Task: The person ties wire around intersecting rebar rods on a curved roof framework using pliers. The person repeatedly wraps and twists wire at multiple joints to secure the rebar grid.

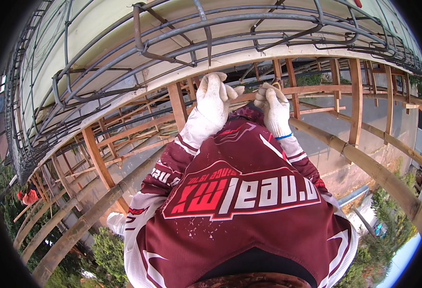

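My left hand (pixel 212 100), in a white knit glove, is raised in front of my chest with its fingers curled together. Whatever may be in them is too small to make out. Beside it, my right hand (pixel 276 113) wears a similar glove with a blue cuff edge, its fingers closed too. A small dark and yellowish shape shows at its fingertips; I cannot tell whether it is held. The hands are apart. Just beyond them runs the pale edge of a formwork board (pixel 158 77), with a cage of tied steel bars (pixel 230 21) above it.
Wooden posts (pixel 356 103) and rails stand under the board. Thick bamboo poles (pixel 360 161) cross on the right, and more bamboo poles (pixel 84 228) slope at the lower left. Far below lie a grey surface (pixel 319 139) and green plants (pixel 108 254).
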`<act>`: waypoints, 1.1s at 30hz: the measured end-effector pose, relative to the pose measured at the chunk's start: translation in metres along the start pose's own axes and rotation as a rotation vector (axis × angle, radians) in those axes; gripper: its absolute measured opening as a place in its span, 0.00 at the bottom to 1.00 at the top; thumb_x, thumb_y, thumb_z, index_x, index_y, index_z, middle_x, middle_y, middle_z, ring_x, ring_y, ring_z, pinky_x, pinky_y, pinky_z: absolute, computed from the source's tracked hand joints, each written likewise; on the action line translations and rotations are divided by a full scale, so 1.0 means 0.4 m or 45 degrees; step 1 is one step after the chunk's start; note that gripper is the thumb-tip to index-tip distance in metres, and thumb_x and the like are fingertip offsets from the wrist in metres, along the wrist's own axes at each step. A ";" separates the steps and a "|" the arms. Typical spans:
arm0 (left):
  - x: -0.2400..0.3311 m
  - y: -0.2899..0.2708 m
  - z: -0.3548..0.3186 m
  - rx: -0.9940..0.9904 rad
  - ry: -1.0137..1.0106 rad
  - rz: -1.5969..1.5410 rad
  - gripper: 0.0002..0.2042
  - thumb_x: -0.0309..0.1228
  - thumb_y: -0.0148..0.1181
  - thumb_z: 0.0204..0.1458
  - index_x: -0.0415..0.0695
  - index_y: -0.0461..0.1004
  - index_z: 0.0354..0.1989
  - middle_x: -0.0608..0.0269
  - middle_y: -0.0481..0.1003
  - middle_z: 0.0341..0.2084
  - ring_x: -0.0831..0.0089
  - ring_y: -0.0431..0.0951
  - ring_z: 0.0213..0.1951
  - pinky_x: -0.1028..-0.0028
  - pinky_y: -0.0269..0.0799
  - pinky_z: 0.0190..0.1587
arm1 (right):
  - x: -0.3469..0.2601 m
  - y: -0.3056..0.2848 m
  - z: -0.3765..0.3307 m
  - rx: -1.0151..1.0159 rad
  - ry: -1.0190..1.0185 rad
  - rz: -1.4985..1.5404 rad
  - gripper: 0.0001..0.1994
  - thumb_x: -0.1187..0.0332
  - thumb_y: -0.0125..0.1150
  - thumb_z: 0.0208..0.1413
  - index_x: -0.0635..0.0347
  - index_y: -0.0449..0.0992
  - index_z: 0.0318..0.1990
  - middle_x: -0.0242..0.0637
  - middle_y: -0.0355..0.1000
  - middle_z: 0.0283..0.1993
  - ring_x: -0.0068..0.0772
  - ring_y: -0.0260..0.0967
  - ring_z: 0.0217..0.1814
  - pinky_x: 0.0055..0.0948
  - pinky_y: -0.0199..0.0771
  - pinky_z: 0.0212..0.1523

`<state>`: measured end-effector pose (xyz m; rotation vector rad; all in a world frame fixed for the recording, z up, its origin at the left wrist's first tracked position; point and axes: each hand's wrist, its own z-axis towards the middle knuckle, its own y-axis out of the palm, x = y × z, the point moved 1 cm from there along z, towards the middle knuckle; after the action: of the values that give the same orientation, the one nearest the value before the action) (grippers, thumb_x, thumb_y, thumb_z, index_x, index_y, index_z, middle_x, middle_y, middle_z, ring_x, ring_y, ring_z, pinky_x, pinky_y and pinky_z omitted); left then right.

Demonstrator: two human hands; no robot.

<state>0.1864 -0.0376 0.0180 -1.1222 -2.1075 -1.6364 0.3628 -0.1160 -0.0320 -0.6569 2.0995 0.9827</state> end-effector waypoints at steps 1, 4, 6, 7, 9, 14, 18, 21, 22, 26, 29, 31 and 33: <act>0.008 -0.001 -0.003 -0.009 -0.086 -0.109 0.15 0.46 0.54 0.69 0.47 0.73 0.38 0.73 0.58 0.14 0.75 0.64 0.19 0.64 0.76 0.43 | 0.006 -0.014 -0.001 -0.016 0.047 0.050 0.16 0.65 0.59 0.70 0.66 0.76 0.57 0.39 0.78 0.45 0.32 0.77 0.43 0.32 0.82 0.44; 0.026 -0.011 -0.008 0.104 -0.223 -0.254 0.16 0.48 0.55 0.69 0.51 0.72 0.33 0.74 0.53 0.15 0.78 0.54 0.18 0.70 0.65 0.30 | 0.009 -0.052 0.000 -0.067 0.160 0.232 0.18 0.61 0.61 0.69 0.65 0.74 0.57 0.41 0.75 0.49 0.38 0.76 0.49 0.41 0.81 0.48; 0.035 -0.019 -0.002 0.163 -0.236 -0.182 0.21 0.52 0.55 0.67 0.55 0.65 0.25 0.76 0.48 0.15 0.77 0.48 0.19 0.72 0.49 0.24 | -0.004 -0.069 0.005 -0.107 0.202 0.394 0.19 0.62 0.61 0.68 0.66 0.73 0.58 0.45 0.75 0.52 0.43 0.76 0.53 0.45 0.82 0.51; 0.038 -0.023 -0.001 0.193 -0.227 -0.108 0.22 0.53 0.56 0.67 0.55 0.63 0.23 0.76 0.48 0.15 0.77 0.47 0.19 0.72 0.48 0.24 | -0.016 -0.075 0.008 -0.151 0.176 0.465 0.20 0.61 0.61 0.68 0.65 0.72 0.59 0.47 0.74 0.55 0.46 0.75 0.55 0.48 0.81 0.53; 0.039 -0.028 -0.004 0.287 -0.265 -0.019 0.26 0.56 0.57 0.65 0.56 0.57 0.21 0.75 0.47 0.16 0.77 0.47 0.19 0.73 0.46 0.23 | -0.039 -0.081 0.012 -0.103 0.167 0.380 0.20 0.60 0.61 0.68 0.64 0.71 0.60 0.46 0.74 0.55 0.47 0.75 0.55 0.49 0.80 0.54; 0.041 -0.039 -0.019 0.303 -0.419 -0.243 0.25 0.53 0.58 0.65 0.55 0.57 0.21 0.75 0.47 0.15 0.76 0.46 0.19 0.73 0.46 0.24 | -0.092 -0.078 0.016 -0.177 0.160 0.643 0.15 0.55 0.58 0.69 0.55 0.73 0.52 0.35 0.72 0.43 0.40 0.74 0.53 0.49 0.80 0.56; 0.040 -0.063 -0.015 0.455 -0.430 -0.188 0.26 0.54 0.55 0.67 0.55 0.56 0.19 0.74 0.47 0.15 0.74 0.46 0.20 0.72 0.47 0.25 | -0.126 -0.103 0.050 0.302 0.161 1.007 0.13 0.53 0.50 0.73 0.50 0.73 0.45 0.20 0.57 0.25 0.20 0.58 0.25 0.26 0.71 0.33; 0.025 -0.070 -0.005 0.513 -0.442 -0.254 0.29 0.57 0.52 0.67 0.56 0.53 0.17 0.73 0.45 0.14 0.73 0.44 0.18 0.72 0.45 0.24 | -0.146 -0.122 0.082 0.350 0.047 0.919 0.13 0.56 0.44 0.76 0.50 0.72 0.44 0.19 0.51 0.22 0.18 0.44 0.19 0.21 0.52 0.19; 0.021 -0.071 -0.004 0.559 -0.450 -0.318 0.30 0.57 0.51 0.67 0.56 0.52 0.17 0.73 0.44 0.14 0.73 0.43 0.18 0.72 0.44 0.23 | -0.149 -0.128 0.089 0.428 0.006 0.859 0.13 0.57 0.43 0.76 0.50 0.72 0.44 0.19 0.50 0.22 0.18 0.44 0.18 0.21 0.50 0.17; 0.024 -0.068 0.000 0.580 -0.373 -0.366 0.31 0.62 0.43 0.68 0.56 0.50 0.16 0.72 0.42 0.13 0.73 0.41 0.17 0.70 0.41 0.22 | -0.178 -0.166 0.116 0.515 -0.211 0.919 0.13 0.56 0.44 0.75 0.52 0.71 0.44 0.21 0.49 0.22 0.19 0.41 0.17 0.22 0.48 0.15; 0.035 -0.070 -0.002 0.580 -0.401 -0.400 0.32 0.64 0.39 0.68 0.55 0.50 0.17 0.72 0.42 0.13 0.73 0.41 0.17 0.70 0.39 0.21 | -0.197 -0.199 0.125 0.482 -0.287 0.917 0.11 0.58 0.45 0.75 0.52 0.70 0.44 0.22 0.49 0.22 0.20 0.41 0.18 0.23 0.49 0.15; 0.042 -0.073 0.001 0.522 -0.424 -0.407 0.32 0.64 0.38 0.68 0.55 0.51 0.16 0.71 0.43 0.13 0.72 0.41 0.16 0.69 0.39 0.21 | -0.203 -0.212 0.131 0.530 -0.281 0.932 0.09 0.60 0.46 0.74 0.53 0.70 0.45 0.22 0.48 0.23 0.20 0.41 0.18 0.22 0.49 0.15; 0.036 -0.076 0.004 0.576 -0.445 -0.447 0.32 0.65 0.37 0.67 0.54 0.51 0.16 0.71 0.43 0.13 0.72 0.41 0.16 0.69 0.39 0.21 | -0.210 -0.216 0.130 0.600 -0.338 0.895 0.09 0.61 0.46 0.74 0.53 0.70 0.46 0.23 0.47 0.23 0.21 0.41 0.19 0.22 0.49 0.16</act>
<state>0.1562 -0.0323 0.0044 -0.9782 -2.8432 -1.0328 0.4939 -0.1124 -0.0280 0.4572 2.2270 0.8079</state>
